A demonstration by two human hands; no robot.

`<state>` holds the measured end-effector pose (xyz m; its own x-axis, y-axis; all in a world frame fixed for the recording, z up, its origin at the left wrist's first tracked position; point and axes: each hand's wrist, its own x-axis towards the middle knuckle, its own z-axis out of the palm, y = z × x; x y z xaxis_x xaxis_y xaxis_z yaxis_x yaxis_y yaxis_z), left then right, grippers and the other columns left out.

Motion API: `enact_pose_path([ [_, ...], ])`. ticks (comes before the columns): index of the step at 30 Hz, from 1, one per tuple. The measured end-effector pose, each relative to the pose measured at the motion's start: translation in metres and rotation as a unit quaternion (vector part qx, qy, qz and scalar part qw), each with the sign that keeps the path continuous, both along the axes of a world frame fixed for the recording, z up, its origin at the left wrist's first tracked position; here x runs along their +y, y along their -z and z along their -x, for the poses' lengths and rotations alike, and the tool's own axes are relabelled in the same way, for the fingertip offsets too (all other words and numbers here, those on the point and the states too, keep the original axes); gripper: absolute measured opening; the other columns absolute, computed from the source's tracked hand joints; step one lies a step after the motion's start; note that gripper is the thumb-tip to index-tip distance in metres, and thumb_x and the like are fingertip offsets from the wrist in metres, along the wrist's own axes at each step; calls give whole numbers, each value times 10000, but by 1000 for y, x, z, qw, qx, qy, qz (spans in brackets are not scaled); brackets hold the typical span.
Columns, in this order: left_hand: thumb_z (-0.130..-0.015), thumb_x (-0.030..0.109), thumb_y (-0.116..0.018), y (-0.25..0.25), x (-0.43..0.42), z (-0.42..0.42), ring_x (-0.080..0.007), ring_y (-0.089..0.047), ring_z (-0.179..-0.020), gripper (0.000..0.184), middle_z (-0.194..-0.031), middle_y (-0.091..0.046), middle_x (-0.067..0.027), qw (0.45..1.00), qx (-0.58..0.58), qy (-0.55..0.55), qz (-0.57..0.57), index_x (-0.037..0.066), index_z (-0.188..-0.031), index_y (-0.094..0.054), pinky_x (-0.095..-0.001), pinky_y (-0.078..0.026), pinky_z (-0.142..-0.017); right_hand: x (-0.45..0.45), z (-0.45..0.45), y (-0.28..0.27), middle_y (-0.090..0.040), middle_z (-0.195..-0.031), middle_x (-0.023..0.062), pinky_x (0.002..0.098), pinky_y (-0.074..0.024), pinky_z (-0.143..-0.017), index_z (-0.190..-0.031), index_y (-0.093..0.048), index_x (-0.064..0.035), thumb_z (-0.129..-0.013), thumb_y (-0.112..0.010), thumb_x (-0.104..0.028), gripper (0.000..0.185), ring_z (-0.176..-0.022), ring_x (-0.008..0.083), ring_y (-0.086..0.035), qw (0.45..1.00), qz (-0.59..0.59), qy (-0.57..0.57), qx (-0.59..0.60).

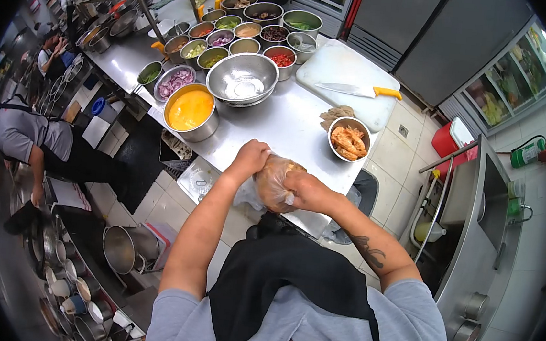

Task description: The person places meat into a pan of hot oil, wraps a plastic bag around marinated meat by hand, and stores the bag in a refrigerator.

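A clear plastic bag (275, 185) with brownish-orange food inside is held between my two hands at the front edge of the steel table (269, 134). My left hand (250, 161) is closed on the bag's upper left part. With fingers curled in, my right hand (305, 191) grips its right side. Beyond the bag, to the right, stands a steel bowl (350, 139) of orange-coloured pieces that look like cooked meat or seafood. To the left sits a steel pot of yellow-orange liquid (188, 111), with an empty perforated colander (243, 77) behind it.
A white cutting board (349, 80) bears a yellow-handled knife (358, 90). Several steel containers of chopped ingredients (281, 58) crowd the back of the table. One co-worker (62, 136) stands at the left by the stove. A bin (365, 191) is below the table's right edge.
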<state>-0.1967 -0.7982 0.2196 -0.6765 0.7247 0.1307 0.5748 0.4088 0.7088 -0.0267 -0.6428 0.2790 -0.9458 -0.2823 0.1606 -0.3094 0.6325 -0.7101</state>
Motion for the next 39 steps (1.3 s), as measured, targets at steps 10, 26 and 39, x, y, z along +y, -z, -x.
enact_pose_path([
  [10, -811, 75, -610, -4, 4, 2, -156, -594, -757, 264, -880, -634, -92, 948, -301, -83, -65, -19, -1053, -655, -279, -485, -667, 14, 0, 7, -623, -781, 203, 432, -478, -665, -853, -611, 15, -769, -602, -172, 205, -729, 375, -604, 970, 66, 227, -58],
  [26, -888, 128, -562, 35, -21, -40, -175, -617, -734, 127, -904, -625, -83, 844, -501, -185, -42, 33, -969, -578, -314, -508, -586, 25, 39, 34, -501, -593, -29, 232, -319, -444, -689, -574, -42, -839, -586, -108, 164, -481, 60, -419, 842, 446, 259, -159],
  [39, -865, 155, -601, 23, -22, -69, -150, -606, -736, 122, -818, -601, -40, 756, -575, -220, -224, 47, -918, -584, -300, -524, -623, 29, 43, 34, -583, -705, 27, 270, -420, -503, -753, -623, 1, -824, -609, -73, 104, -562, 126, -519, 754, 515, 380, -148],
])
